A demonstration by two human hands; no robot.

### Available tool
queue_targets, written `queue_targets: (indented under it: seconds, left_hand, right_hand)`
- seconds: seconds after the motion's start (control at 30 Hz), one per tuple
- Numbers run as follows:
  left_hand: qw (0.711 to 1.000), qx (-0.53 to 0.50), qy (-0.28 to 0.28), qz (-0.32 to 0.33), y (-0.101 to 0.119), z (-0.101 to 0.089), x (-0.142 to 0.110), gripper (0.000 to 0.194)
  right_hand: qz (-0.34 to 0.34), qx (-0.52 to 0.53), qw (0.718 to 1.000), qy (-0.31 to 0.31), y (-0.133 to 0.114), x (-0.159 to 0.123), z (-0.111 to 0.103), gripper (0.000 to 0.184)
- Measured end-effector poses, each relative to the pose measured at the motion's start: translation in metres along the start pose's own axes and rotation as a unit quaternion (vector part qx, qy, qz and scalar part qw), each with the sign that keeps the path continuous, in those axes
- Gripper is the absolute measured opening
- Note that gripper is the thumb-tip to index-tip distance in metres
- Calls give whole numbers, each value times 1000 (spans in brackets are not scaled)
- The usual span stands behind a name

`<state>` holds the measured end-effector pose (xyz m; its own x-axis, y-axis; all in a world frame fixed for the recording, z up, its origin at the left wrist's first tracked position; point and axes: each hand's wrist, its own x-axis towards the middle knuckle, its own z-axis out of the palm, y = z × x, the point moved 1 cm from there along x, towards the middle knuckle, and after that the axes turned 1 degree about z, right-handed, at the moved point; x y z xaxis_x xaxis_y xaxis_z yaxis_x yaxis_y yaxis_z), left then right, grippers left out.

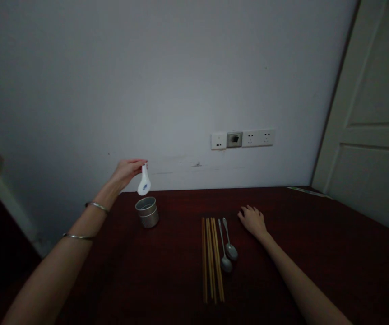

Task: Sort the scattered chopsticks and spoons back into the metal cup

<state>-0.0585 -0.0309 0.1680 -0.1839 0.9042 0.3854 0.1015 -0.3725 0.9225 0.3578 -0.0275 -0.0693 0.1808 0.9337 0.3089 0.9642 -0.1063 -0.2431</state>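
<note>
My left hand [130, 171] pinches the handle end of a white soup spoon [144, 185] with a blue mark on its bowl. The spoon hangs bowl-down just above a grey metal cup [148, 217], apart from its rim. On the table to the right, my right hand [252, 220] rests palm down with its fingers spread a little, holding nothing. Left of that hand lie two metal spoons [226, 264], bowls toward me. Beside them several wooden chopsticks [209, 262] lie side by side, pointing away from me.
The dark red table [174, 243] meets a pale wall [167, 90] at its back edge. Sockets and a switch plate [242, 139] are set low in the wall. A white panelled door [373, 149] stands at the right, with a flat strip [307, 192] near the table's back right corner.
</note>
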Motion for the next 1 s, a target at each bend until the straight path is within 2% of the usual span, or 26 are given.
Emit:
queue_targets:
  seconds: [0.1, 0.17, 0.2, 0.3, 0.33, 0.4, 0.53, 0.73, 1.0]
  left_hand:
    - [994, 4, -109, 21, 5, 73, -24, 14]
    - [987, -14, -159, 22, -3, 114, -39, 16]
    - [984, -23, -177, 18, -9, 132, -45, 16]
    - [977, -58, -206, -2, -30, 174, -58, 16]
    - [976, -71, -204, -10, -37, 185, -62, 16]
    - [975, -97, -196, -27, -48, 203, -68, 16]
    - [974, -137, -174, -56, -60, 224, -79, 15]
    - [976, -129, -161, -72, -68, 229, -86, 13]
    - [979, -118, -145, -77, -86, 230, -89, 9]
  right_hand:
    - [2, 69, 997, -24, -4, 7, -19, 31]
    - [5, 175, 983, -60, -12, 13, -40, 26]
    - [1, 254, 963, -86, -18, 15, -52, 26]
    - [-23, 445, 876, -184, -40, 14, -88, 29]
    - [-36, 471, 860, -195, -48, 11, -98, 30]
    - [-64, 489, 845, -207, -60, 5, -113, 29]
    - [-93, 490, 842, -204, -70, -4, -119, 20]
    - [-36, 513, 819, -254, -64, -6, -121, 21]
    - [-38, 474, 846, -239, -66, -6, -120, 22]
